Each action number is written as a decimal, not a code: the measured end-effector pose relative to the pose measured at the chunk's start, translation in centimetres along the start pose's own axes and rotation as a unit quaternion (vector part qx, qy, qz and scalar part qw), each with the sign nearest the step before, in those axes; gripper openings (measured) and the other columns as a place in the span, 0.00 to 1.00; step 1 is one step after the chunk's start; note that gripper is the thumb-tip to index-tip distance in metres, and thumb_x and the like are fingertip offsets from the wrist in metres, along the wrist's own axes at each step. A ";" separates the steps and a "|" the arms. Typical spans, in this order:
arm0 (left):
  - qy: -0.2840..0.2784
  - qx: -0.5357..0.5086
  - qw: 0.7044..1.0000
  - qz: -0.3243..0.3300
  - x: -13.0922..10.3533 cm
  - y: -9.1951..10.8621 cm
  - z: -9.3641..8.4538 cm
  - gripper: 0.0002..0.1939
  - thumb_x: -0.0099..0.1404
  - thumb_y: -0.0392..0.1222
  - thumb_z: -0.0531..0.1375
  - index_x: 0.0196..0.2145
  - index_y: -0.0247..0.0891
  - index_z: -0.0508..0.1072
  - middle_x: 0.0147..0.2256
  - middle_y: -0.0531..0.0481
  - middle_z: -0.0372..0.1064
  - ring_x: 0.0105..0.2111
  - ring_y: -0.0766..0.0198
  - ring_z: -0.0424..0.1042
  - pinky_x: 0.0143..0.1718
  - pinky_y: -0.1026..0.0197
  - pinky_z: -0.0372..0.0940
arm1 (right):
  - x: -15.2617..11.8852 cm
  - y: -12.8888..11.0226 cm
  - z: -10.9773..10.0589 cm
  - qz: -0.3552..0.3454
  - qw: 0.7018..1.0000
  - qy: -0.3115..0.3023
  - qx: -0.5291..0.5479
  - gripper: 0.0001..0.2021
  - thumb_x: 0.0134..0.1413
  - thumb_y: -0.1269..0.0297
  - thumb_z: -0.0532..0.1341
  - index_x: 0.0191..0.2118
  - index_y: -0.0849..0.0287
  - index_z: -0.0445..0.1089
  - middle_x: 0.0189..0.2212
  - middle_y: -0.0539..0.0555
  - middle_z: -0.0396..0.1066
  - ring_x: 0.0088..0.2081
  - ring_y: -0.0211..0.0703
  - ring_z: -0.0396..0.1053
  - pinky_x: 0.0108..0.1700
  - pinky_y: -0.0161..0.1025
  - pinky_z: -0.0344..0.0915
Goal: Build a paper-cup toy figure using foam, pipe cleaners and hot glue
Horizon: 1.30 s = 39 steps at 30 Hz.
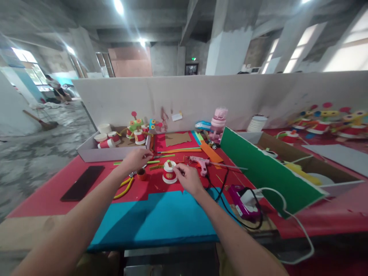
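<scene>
An upside-down red and white paper cup [169, 172] stands on the red table cover, with a small folded strip on its top and a brown zigzag strip [156, 167] at its left side. My right hand [188, 178] is at the cup's right edge, thumb and fingertips pinched together; what they hold, if anything, is too small to tell. My left hand [139, 159] reaches over the table behind a small brown round container [141, 174]. Its fingers are bent together near some green strips [153, 162], and anything between them cannot be made out.
Yellow-handled pliers [125, 188] and a dark phone [82, 183] lie at the left. A pink glue gun [201, 163], purple power strip [244, 203] and cables lie right. Boxes flank the workspace: a white box [96, 155] and a green-sided box [258, 172].
</scene>
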<state>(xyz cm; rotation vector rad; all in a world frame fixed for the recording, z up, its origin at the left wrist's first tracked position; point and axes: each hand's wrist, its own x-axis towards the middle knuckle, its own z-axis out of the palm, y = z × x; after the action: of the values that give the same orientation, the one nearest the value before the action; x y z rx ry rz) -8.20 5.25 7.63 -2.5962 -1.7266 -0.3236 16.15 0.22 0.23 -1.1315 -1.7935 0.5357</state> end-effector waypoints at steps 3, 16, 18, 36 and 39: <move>-0.024 0.017 0.999 -0.029 -1.7 0.1 0.4 0.20 0.61 0.49 0.59 0.48 0.39 0.74 0.47 0.44 0.75 0.47 0.53 0.71 0.48 0.58 0.64 | 0.1 0.1 -0.4 0.006 1.000 0.017 -0.006 0.14 0.61 0.57 0.55 0.32 0.58 0.73 0.23 0.50 0.71 0.25 0.38 0.65 0.27 0.33 0.55; -0.034 -0.117 0.992 -0.019 -0.4 6.8 3.3 0.24 0.57 0.47 0.63 0.51 0.40 0.70 0.48 0.44 0.74 0.49 0.50 0.72 0.46 0.55 0.65 | 1.9 2.1 0.2 0.001 0.988 -0.031 -0.151 0.28 0.52 0.53 0.64 0.58 0.56 0.65 0.58 0.61 0.65 0.62 0.60 0.55 0.62 0.57 0.48; -0.025 -0.115 0.993 -0.015 -0.4 6.9 3.6 0.20 0.58 0.46 0.62 0.48 0.40 0.71 0.45 0.46 0.75 0.47 0.51 0.73 0.45 0.56 0.65 | 1.7 2.2 0.4 0.004 0.987 -0.056 -0.150 0.27 0.52 0.53 0.64 0.58 0.54 0.65 0.57 0.60 0.66 0.64 0.61 0.53 0.63 0.59 0.45; 0.015 -0.178 0.984 0.001 -2.4 6.4 3.6 0.17 0.56 0.45 0.64 0.44 0.42 0.74 0.41 0.49 0.76 0.44 0.54 0.72 0.45 0.57 0.63 | 1.7 0.1 0.7 0.011 0.996 -0.068 -0.057 0.20 0.46 0.60 0.69 0.46 0.56 0.70 0.46 0.56 0.75 0.50 0.54 0.69 0.60 0.59 0.49; 0.035 -0.158 0.987 0.001 -2.3 6.6 3.6 0.19 0.56 0.45 0.65 0.46 0.43 0.74 0.43 0.49 0.76 0.47 0.53 0.71 0.49 0.55 0.61 | 1.6 0.1 0.7 0.010 0.997 -0.059 -0.056 0.20 0.47 0.60 0.68 0.47 0.55 0.69 0.48 0.56 0.74 0.52 0.54 0.68 0.62 0.61 0.43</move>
<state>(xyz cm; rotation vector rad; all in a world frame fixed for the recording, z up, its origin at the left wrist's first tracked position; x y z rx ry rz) -2.44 0.99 4.44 -2.7524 -1.7774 -0.7364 15.33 1.73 0.55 -1.2170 -1.9357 0.5276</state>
